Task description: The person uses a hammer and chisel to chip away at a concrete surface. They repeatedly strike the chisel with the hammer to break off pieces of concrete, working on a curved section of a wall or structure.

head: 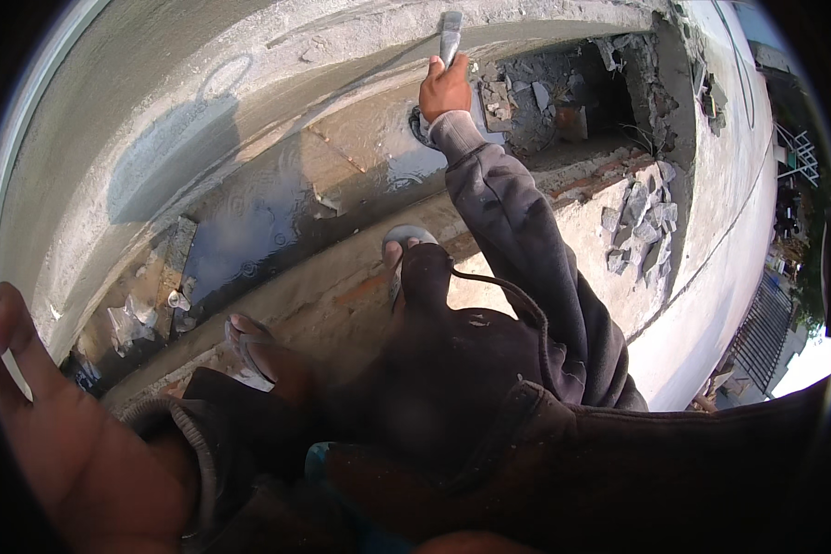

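Note:
My right hand (445, 90) grips a flat grey tool (450, 34), a brush or a scraper. Its wide end is against or just over the rough cement ledge (381, 31) of a curved wall. Under the wrist, a dark round object (421, 128) shows only in part. Close to the camera at the lower left is my left hand (76, 429), fingers apart and nothing visible in it. Behind its fingertips rises the plastered wall (34, 242). Below the ledge runs a trench of shallow water (249, 228) with ripples on its surface.
My sandalled feet (253, 346) stand on the trench's near concrete edge (305, 291). Rubble (540, 97) lies by a dark hole at the right end. Broken stone pieces (640, 221) are piled on the right slab. Plastic scraps (135, 315) and a board (176, 256) lie at the left.

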Demonstrator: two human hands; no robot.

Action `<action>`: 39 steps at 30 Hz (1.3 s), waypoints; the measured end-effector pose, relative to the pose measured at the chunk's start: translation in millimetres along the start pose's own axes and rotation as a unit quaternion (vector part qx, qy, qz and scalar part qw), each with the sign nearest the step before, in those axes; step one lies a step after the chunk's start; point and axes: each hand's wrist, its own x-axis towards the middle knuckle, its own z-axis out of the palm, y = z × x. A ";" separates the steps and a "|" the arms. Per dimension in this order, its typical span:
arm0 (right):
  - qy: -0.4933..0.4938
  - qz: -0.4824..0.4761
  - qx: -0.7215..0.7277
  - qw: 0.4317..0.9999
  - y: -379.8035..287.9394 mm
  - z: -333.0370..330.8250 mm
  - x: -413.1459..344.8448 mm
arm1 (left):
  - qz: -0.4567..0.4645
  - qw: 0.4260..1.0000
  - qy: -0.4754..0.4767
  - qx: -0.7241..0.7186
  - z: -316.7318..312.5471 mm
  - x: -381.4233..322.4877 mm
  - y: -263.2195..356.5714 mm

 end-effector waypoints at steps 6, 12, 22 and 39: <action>-0.040 -0.114 0.010 0.993 3.8 25.5 -13.2 | -0.073 0.993 -0.074 -0.065 35.4 16.7 -85.5; -0.058 -0.131 -0.066 0.987 -8.7 46.0 -34.5 | -0.299 0.952 -0.068 0.014 44.6 -8.7 -188.0; -0.347 -0.196 0.104 0.911 -55.1 -32.6 -123.0 | -0.517 0.833 -0.175 -0.093 54.1 -43.9 -275.3; 0.008 0.363 0.014 0.932 227.8 -110.3 -338.9 | -0.597 0.741 -0.240 -0.191 22.0 -9.7 -171.9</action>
